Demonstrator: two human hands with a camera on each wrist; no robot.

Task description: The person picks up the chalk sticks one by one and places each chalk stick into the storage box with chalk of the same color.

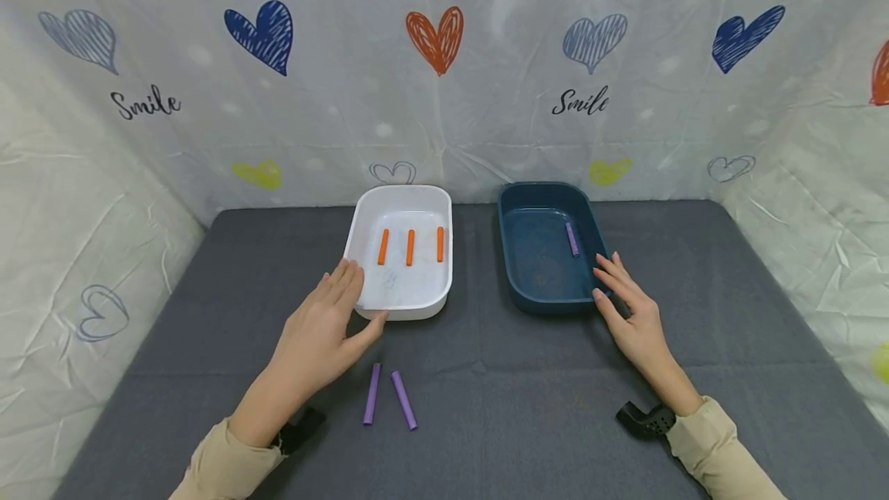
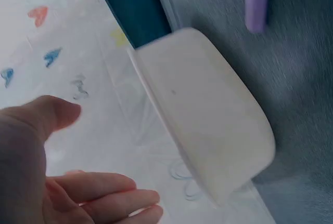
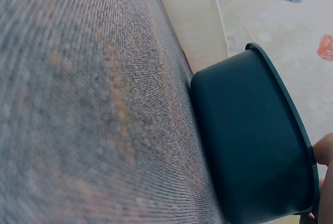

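Note:
My left hand (image 1: 322, 334) hovers with spread, fairly straight fingers over the near left corner of a white tray (image 1: 400, 304). In the left wrist view nothing lies between its thumb and fingers. Inside the tray are three short orange sticks, the middle one (image 1: 410, 248) roughly upright in view. At the right side of a dark teal tray (image 1: 542, 304), my right hand (image 1: 635, 322) has its loosely bent fingertips and thumb right at the rim. One purple stick (image 1: 572, 239) lies in that tray. Two more, a left purple stick (image 1: 372, 394) and a right purple stick (image 1: 404, 400), lie in front of the white tray.
Both trays stand at the back of a table with a dark grey cloth (image 1: 486, 407), a narrow gap between them. Behind rises a pale curtain (image 1: 500, 99) printed with hearts and writing. A black wrist strap (image 1: 646, 420) sits at the right cuff.

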